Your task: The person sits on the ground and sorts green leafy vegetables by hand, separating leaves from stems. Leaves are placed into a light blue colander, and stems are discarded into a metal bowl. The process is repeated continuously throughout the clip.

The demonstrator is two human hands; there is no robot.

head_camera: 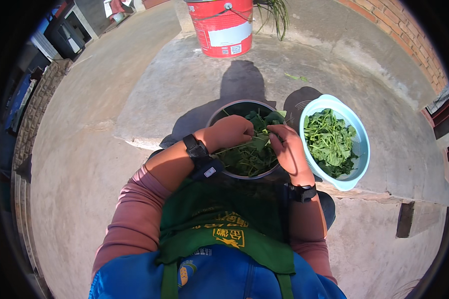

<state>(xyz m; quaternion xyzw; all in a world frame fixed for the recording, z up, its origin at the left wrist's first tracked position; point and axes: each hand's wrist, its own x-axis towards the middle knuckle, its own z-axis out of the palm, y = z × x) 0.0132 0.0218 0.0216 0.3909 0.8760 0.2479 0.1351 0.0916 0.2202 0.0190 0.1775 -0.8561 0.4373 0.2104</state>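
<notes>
A round metal basin [217, 116] stands on the concrete ledge before me, holding leafy greens [243, 159]. Over its middle, my left hand [230, 130] is closed on a green stem, with its fingertips near those of my right hand. My right hand [289, 145] reaches over the basin's right side, thumb and fingers around a leafy part of the greens; its exact hold is partly hidden. Just right of that hand, a light blue plastic colander [363, 149] contains a heap of green leaves with stems [331, 144].
A red bucket [224, 22] stands on the ledge [164, 86] beyond the basin, with long green stalks [278, 17] beside it. A small green scrap [296, 77] lies on the concrete. The ledge's broken front edge runs below the colander, and a brick wall rises at upper right.
</notes>
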